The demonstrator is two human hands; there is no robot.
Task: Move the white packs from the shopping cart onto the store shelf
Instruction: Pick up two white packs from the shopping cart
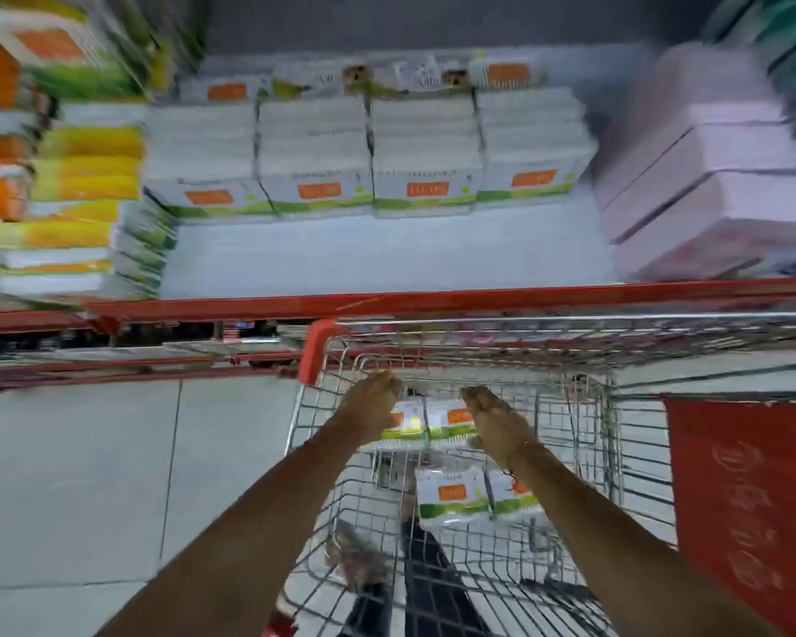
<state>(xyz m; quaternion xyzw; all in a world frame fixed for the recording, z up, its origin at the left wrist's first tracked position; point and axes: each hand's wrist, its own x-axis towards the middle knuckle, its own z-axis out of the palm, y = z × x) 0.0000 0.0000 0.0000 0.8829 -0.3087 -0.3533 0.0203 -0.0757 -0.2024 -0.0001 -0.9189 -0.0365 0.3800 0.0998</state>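
Observation:
Both my hands reach down into the wire shopping cart [570,356]. My left hand [372,406] and my right hand [495,422] press against the two sides of a pair of white packs [446,425] with orange labels and green stripes, held side by side above the cart floor. Two more white packs [453,498] lie lower in the cart, near my right forearm. On the store shelf [387,255] above the cart, a row of the same white packs [368,154] stands stacked at the back. The frame is blurred.
The shelf has a red front rail [433,298]. Yellow and orange packs [79,177] fill its left side, pink packs [708,177] its right. A red panel [745,489] hangs on the cart's right. Grey floor tiles [88,475] lie to the left.

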